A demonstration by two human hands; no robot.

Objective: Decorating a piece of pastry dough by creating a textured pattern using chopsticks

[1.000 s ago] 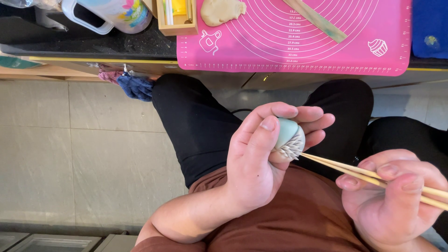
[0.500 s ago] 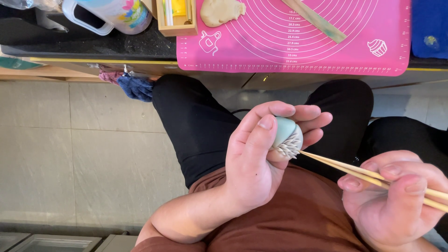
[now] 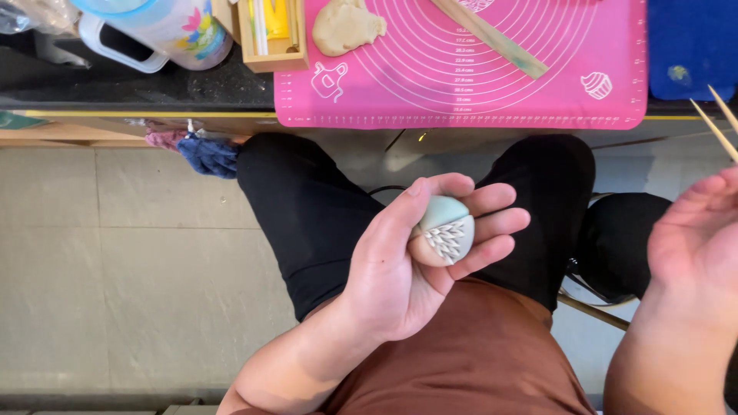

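A dough ball (image 3: pixel 442 232), pale green on top and tan below with a leaf-like pattern of small cuts pressed into its side, is cradled in the left hand (image 3: pixel 411 265) above the lap. It is clasped between the thumb on one side and the curled fingers (image 3: pixel 492 223) on the other, so the hand is closed around it. The right hand (image 3: pixel 696 246) is seen at the right edge of the head view, well apart from the ball, its palm turned up and its fingers loosely spread. Thin wooden skewers (image 3: pixel 719 123) stick up past its fingertips; whether they are actually gripped cannot be told, since the frame cuts them off. Beyond the knees, a pink silicone mat (image 3: pixel 538 92) is laid on the dark counter (image 3: pixel 138 88). On the mat a lump of tan dough (image 3: pixel 346 27) and a flat wooden stick (image 3: pixel 492 38) are seen. Left of it stand a small wooden box (image 3: pixel 273 38) and a flowered plastic jug (image 3: pixel 169 31).
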